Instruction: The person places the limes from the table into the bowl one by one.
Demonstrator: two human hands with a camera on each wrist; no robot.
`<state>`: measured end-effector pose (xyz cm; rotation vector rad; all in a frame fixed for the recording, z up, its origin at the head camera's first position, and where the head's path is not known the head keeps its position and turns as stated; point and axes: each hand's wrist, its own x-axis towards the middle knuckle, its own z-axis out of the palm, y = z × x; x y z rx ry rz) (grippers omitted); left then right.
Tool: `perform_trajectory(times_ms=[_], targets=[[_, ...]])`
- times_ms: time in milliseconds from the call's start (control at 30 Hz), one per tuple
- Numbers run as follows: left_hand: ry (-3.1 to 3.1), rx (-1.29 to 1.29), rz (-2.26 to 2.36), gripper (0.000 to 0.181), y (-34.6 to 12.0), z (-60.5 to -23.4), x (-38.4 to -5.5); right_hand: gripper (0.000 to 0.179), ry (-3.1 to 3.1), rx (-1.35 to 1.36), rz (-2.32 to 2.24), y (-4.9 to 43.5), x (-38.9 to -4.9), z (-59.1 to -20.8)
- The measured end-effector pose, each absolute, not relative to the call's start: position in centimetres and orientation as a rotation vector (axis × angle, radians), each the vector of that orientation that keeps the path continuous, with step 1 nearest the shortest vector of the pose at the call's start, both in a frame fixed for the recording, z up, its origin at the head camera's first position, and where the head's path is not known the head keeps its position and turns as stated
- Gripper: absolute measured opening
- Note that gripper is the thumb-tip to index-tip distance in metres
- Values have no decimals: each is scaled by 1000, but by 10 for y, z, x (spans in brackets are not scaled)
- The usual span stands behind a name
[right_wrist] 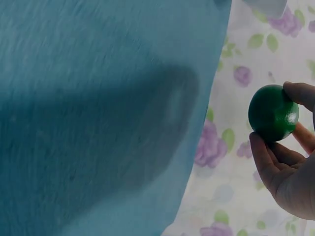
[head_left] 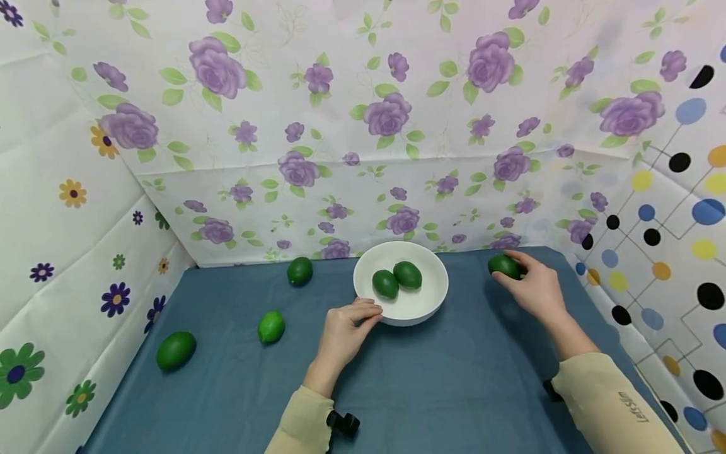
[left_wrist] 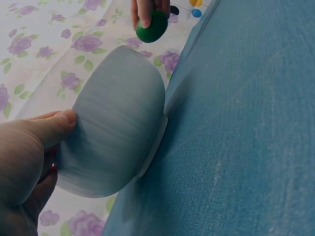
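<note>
A white bowl (head_left: 433,296) stands near the back of the blue-covered table, with two dark green limes inside, one lime (head_left: 386,285) touching the other lime (head_left: 408,275). My left hand (head_left: 347,328) pinches the bowl's near-left rim between thumb and fingers; the left wrist view shows the bowl's outer wall (left_wrist: 118,123) beside the thumb. To the right of the bowl, my right hand (head_left: 535,287) grips another dark green lime (head_left: 503,267) with thumb and fingertips. In the right wrist view this held lime (right_wrist: 272,113) appears above the table, its shadow on the cloth.
Left of the bowl lie three more green fruits: a dark lime (head_left: 299,271) at the back, a brighter lime (head_left: 271,327) in the middle and a larger one (head_left: 176,350) near the left edge. Flowered sheets (head_left: 340,208) rise behind and left; a dotted sheet (head_left: 675,252) stands right.
</note>
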<state>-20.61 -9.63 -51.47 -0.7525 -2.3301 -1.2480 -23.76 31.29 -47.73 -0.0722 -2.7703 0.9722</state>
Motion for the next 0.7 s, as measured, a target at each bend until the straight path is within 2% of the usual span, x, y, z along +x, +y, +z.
perform_trajectory(times_ms=[700], targets=[[-2318,-747,-1245,15,-96,-515,-207,67,-2680,50,1164,267,-232,-455]])
